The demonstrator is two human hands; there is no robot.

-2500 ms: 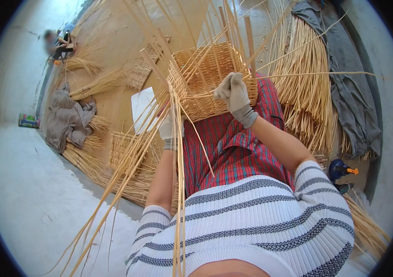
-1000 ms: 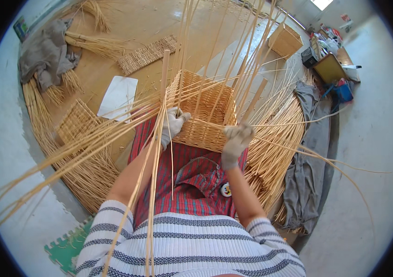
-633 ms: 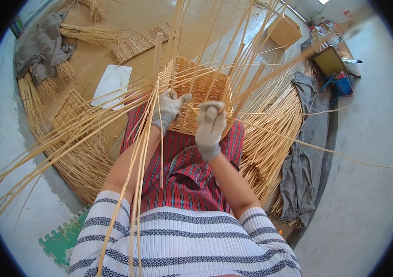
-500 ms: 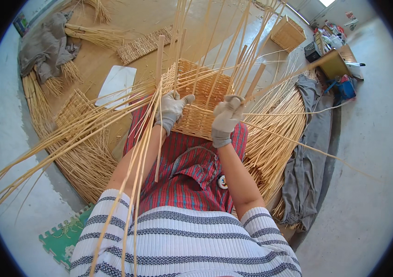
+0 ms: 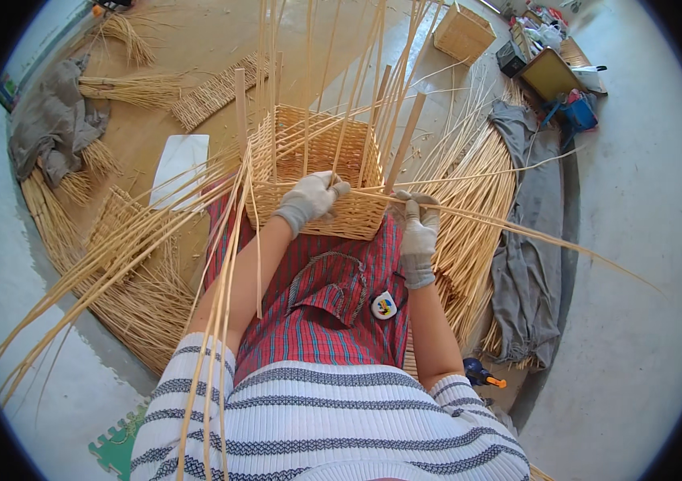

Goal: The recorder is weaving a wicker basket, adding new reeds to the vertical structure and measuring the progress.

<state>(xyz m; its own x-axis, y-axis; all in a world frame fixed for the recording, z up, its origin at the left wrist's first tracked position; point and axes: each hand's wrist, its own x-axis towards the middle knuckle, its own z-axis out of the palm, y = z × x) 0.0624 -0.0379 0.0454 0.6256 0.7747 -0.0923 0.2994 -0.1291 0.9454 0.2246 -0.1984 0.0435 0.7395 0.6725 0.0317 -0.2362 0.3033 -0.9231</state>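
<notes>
Basket (image 5: 359,216) rim sits within curled left hand (image 5: 309,197), right hand (image 5: 418,235) pinching canes (image 5: 481,217).

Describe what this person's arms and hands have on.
Left hand and right hand wear off-white fabric gloves with grey ribbed cuffs. White ribbed-knit sleeves with dark, patterned stripes cover the upper arms; the forearms are bare.

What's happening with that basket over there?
Someone in a striped knit top has a rectangular wicker basket on their lap, over red plaid cloth. Their gloved left hand grips its near rim, while their gloved right hand pinches long weaving strands trailing off to the right. The basket looks unfinished: wooden slats stand up past its rim. A big heap of stalks lies on the right.
</notes>
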